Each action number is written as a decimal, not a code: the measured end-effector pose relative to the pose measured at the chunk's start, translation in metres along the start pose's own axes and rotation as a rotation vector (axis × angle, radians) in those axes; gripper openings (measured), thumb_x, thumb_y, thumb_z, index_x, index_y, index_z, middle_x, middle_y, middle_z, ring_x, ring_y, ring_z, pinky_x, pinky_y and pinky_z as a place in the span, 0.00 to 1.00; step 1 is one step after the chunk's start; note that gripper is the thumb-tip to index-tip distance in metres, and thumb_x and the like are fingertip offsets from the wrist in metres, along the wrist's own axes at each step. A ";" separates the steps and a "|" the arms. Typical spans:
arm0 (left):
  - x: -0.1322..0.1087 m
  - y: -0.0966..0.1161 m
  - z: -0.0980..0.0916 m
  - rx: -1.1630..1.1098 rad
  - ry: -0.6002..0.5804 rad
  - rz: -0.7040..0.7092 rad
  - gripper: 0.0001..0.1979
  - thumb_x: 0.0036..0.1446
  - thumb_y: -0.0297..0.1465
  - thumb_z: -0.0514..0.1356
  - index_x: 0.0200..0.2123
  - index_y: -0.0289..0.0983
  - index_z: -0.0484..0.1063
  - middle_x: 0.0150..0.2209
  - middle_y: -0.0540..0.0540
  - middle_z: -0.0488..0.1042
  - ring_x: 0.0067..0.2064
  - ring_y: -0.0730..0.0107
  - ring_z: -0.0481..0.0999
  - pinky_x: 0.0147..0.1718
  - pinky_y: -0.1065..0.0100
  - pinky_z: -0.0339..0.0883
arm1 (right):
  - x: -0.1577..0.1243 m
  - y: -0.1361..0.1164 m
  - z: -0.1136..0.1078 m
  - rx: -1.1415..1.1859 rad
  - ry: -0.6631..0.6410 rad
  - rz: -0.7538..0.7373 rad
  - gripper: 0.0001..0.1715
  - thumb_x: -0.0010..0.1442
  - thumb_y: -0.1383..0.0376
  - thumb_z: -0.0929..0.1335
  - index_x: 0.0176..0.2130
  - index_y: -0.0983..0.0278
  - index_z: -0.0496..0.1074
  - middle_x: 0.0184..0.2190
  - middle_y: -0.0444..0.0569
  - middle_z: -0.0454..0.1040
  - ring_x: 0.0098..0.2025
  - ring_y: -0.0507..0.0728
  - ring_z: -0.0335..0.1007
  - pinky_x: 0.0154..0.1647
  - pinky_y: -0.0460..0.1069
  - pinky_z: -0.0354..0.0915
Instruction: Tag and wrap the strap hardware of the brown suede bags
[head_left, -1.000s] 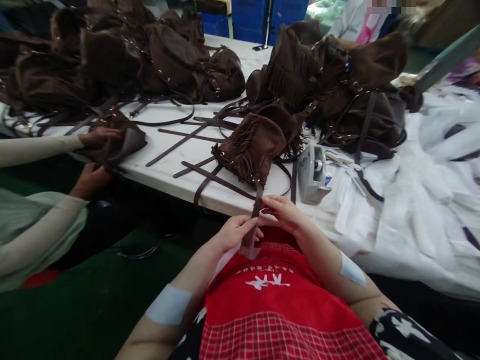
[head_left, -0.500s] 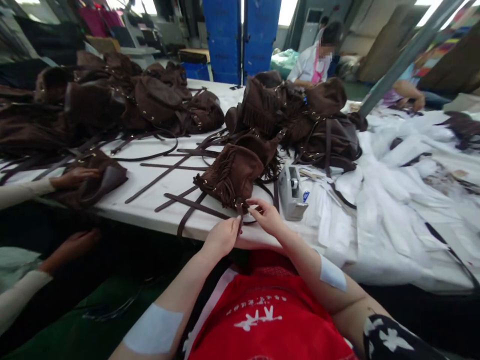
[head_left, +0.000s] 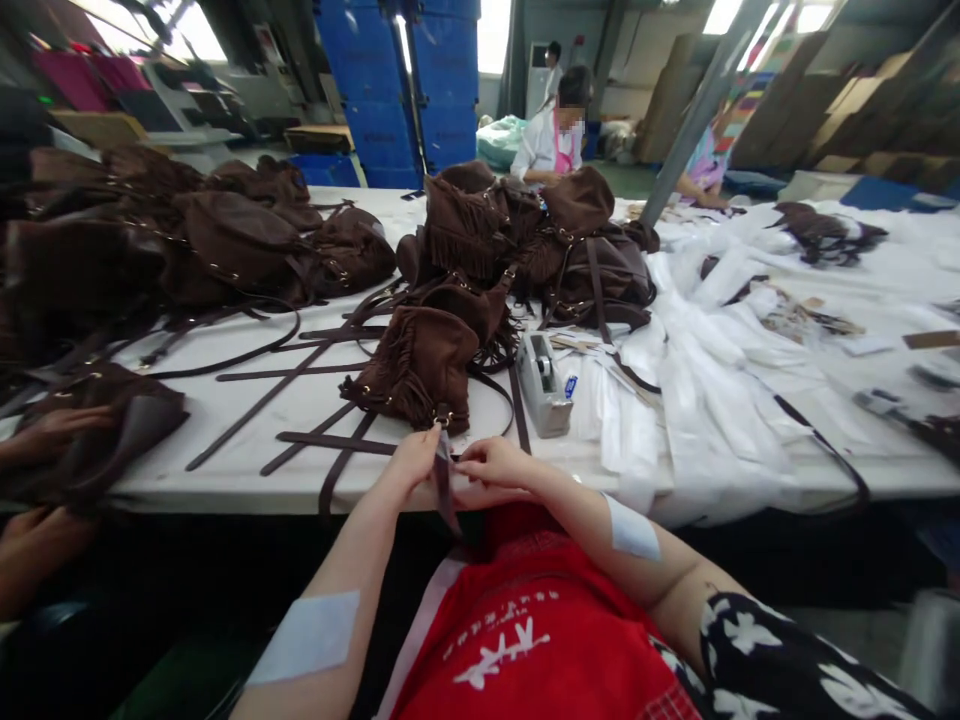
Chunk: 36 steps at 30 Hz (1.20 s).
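A dark brown fringed bag (head_left: 421, 362) lies at the front of the table, its brass-coloured fittings toward me. From its near end a brown strap (head_left: 445, 490) hangs over the table edge. My left hand (head_left: 409, 468) is closed around the strap just below the bag, where a shiny, pale patch shows on it. At the strap's right side my right hand (head_left: 495, 466) has its thumb and fingers pinched together; what lies between them is too small to make out. A grey tape dispenser (head_left: 544, 388) stands on the table beyond my right hand.
Brown bags are heaped at the left (head_left: 232, 235) and the middle back (head_left: 517, 225). Loose straps (head_left: 262, 415) cross the white table. White plastic wrappings (head_left: 712, 400) spread to the right. Another person's hand (head_left: 56, 435) holds a bag at far left. A person sits across the table.
My view has swung right. The strap now hangs lower between my hands, with a shiny patch visible on it. My right hand has moved from the bag's fittings down beside the strap.
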<state>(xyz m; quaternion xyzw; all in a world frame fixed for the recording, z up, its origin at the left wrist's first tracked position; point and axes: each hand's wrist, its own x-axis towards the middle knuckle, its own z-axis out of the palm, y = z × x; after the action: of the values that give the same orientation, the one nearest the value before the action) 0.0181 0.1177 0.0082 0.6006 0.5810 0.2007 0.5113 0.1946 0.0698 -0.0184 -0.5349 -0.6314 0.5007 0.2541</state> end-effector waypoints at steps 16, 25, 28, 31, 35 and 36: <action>-0.109 -0.034 -0.012 -0.503 -0.268 -0.064 0.35 0.56 0.59 0.52 0.44 0.32 0.76 0.38 0.37 0.81 0.40 0.56 0.80 0.44 0.58 0.71 | -0.017 -0.041 0.008 0.778 -0.331 0.195 0.23 0.54 0.50 0.72 0.22 0.66 0.68 0.11 0.37 0.63 0.12 0.44 0.47 0.12 0.42 0.40; -0.133 -0.037 0.002 0.044 0.026 0.095 0.15 0.56 0.42 0.61 0.39 0.37 0.76 0.37 0.42 0.80 0.39 0.57 0.78 0.39 0.64 0.66 | -0.027 -0.038 0.016 0.816 -0.267 0.159 0.27 0.53 0.46 0.72 0.25 0.68 0.72 0.12 0.37 0.61 0.14 0.45 0.48 0.15 0.43 0.41; -0.134 -0.041 0.001 0.194 0.321 0.057 0.14 0.54 0.45 0.62 0.29 0.40 0.75 0.27 0.44 0.77 0.31 0.58 0.76 0.32 0.65 0.63 | -0.036 -0.036 0.015 0.812 -0.246 0.104 0.29 0.54 0.44 0.71 0.23 0.67 0.70 0.14 0.38 0.60 0.16 0.45 0.50 0.16 0.44 0.42; -0.131 -0.041 0.009 -0.103 0.106 -0.127 0.27 0.56 0.56 0.53 0.22 0.39 0.71 0.15 0.47 0.70 0.18 0.66 0.68 0.20 0.68 0.55 | -0.043 -0.031 0.016 0.807 -0.231 0.108 0.28 0.55 0.44 0.70 0.27 0.67 0.73 0.15 0.38 0.61 0.16 0.46 0.50 0.17 0.44 0.43; -0.121 -0.031 0.024 -0.613 -0.130 -0.276 0.35 0.49 0.61 0.55 0.34 0.33 0.75 0.28 0.40 0.80 0.20 0.72 0.71 0.18 0.74 0.53 | -0.048 -0.024 0.022 0.754 -0.274 0.132 0.30 0.52 0.41 0.71 0.29 0.67 0.74 0.15 0.39 0.64 0.16 0.46 0.51 0.18 0.44 0.45; -0.117 -0.028 0.028 -0.661 -0.145 -0.268 0.34 0.48 0.60 0.58 0.36 0.33 0.76 0.31 0.39 0.81 0.22 0.72 0.73 0.18 0.75 0.54 | -0.049 -0.023 0.023 0.743 -0.296 0.134 0.31 0.52 0.41 0.71 0.29 0.67 0.73 0.15 0.39 0.64 0.16 0.46 0.52 0.18 0.44 0.45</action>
<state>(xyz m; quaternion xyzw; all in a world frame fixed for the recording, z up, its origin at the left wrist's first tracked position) -0.0015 -0.0045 0.0149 0.3340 0.5205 0.2659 0.7395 0.1799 0.0175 0.0044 -0.3686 -0.4011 0.7818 0.3034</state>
